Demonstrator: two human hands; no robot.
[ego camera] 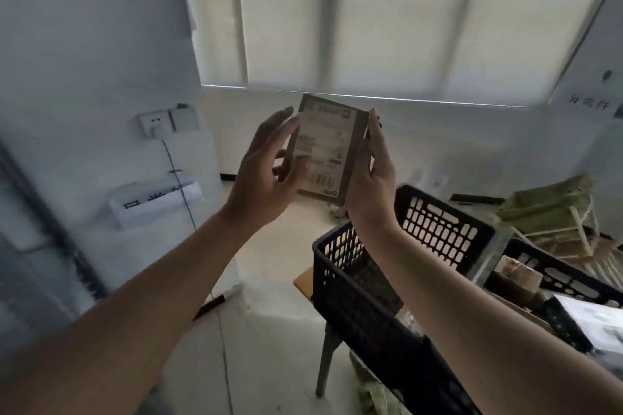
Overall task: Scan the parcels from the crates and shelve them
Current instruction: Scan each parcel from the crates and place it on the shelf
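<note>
The black crate [387, 280] sits on a desk [303, 280] at lower right; a second crate [556, 276] beside it holds more parcels. 1 parcel [325, 148], a small brown box, is held up in front of the window blind [371, 27], label facing the camera. The right hand [371, 175] grips its right edge; the left hand [266, 172] supports the left edge, fingers loosely curled. Keep the label flat, steady and unobstructed by fingers so the barcode near the lower edge reads cleanly.

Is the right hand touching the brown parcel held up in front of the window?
Touching. The head view shows the right hand flat against the labelled parcel's right edge, fingers behind it.
</note>
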